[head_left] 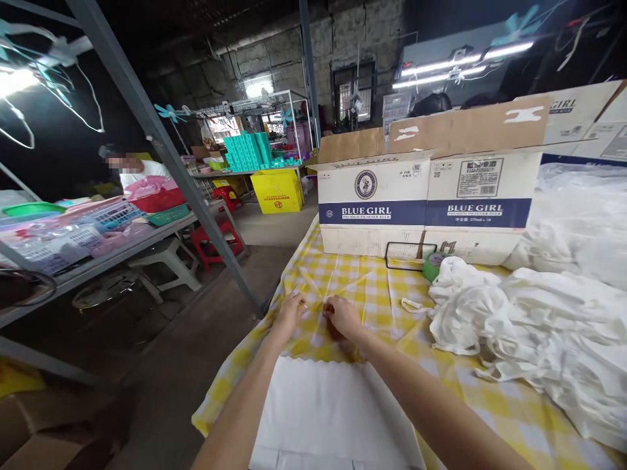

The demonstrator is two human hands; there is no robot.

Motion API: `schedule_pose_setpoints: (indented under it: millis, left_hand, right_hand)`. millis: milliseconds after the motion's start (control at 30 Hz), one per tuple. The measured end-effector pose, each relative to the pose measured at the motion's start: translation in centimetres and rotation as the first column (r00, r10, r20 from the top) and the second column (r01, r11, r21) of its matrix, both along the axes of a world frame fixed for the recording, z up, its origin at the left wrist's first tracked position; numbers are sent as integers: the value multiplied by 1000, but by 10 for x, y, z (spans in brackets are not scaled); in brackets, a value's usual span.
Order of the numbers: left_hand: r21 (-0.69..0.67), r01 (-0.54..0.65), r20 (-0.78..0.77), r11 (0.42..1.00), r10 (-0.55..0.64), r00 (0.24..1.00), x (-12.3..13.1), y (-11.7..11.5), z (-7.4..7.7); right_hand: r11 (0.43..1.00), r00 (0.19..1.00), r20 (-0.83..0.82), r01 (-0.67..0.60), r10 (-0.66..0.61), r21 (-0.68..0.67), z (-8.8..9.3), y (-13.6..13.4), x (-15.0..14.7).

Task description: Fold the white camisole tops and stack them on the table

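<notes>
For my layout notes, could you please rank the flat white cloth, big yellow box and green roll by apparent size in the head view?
1. Flat white cloth
2. Big yellow box
3. Green roll

Left hand (290,312) near left edge of yellow-white checked tablecloth (357,277); right hand (343,316) beside it, both beyond wavy-edged white cloth (330,405). Crumpled white fabric heap (543,333) rightward; blue-banded white cardboard box (377,232) behind.

From the view's centre, toward half past two, a front carton (374,240) reads "BLUE GIRL PREMIUM PILSENER BEER" on both visible panels, the right adding "275ml x 24". At two, a rear carton (556,124) shows "GIRL". Toward ten, a yellow box (277,183) bears illegible red characters.
</notes>
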State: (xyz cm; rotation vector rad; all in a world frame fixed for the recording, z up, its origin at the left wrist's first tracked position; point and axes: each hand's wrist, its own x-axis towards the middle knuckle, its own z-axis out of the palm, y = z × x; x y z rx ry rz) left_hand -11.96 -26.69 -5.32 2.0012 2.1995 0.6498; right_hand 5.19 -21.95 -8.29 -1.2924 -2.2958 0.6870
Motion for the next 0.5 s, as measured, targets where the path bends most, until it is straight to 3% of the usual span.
schedule_pose_setpoints:
  millis: [167,333,433,500]
  left_hand:
    - [-130,81,-8,988,-83,997,-9,20,-5]
    - [-190,37,-11,981,-40,999,1,21,0]
    - [-171,20,1,985,-20,1000,12,-3,20]
    - [-157,28,22,987,-25,999,15,-39,36]
  right_hand:
    - [1000,998,65,-12,13,-15,-4,7,-4]
    - [998,993,109,-36,41,-42,-3,6,-10]
    - [997,994,86,-69,72,-46,0,8,-5]
    - [995,995,54,-86,89,-42,3,9,1]
